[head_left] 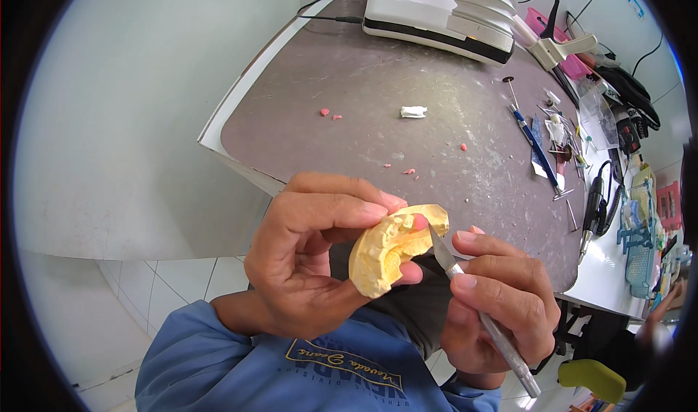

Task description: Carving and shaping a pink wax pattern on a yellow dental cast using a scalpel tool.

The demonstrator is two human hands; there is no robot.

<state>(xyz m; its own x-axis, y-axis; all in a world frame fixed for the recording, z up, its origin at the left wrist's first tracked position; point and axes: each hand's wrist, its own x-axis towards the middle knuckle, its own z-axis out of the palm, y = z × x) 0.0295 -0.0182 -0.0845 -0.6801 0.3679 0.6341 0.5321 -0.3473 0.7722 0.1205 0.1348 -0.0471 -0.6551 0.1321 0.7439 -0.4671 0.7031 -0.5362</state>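
Note:
In my left hand [313, 245] I hold a yellow plaster dental model [382, 256], curved like a dental arch with tooth shapes along its ridge. The fingers wrap round its left side and back, and a fingertip shows under its inner edge. My right hand [502, 296] grips a metal craft knife [502, 346] like a pen. Its pointed blade [440, 248] is at the right part of the model, close to a pinkish spot on the ridge. Whether the blade touches the plaster I cannot tell for certain.
On the grey-brown worktop [349, 85] lie pink bits [325, 112] and a white wrapped piece [414, 112]. A white machine with a ribbed hose [486, 8] stands at the back. To the right are a blue-handled tool [534, 143], a black handpiece [592, 205], burs and baskets [640, 259].

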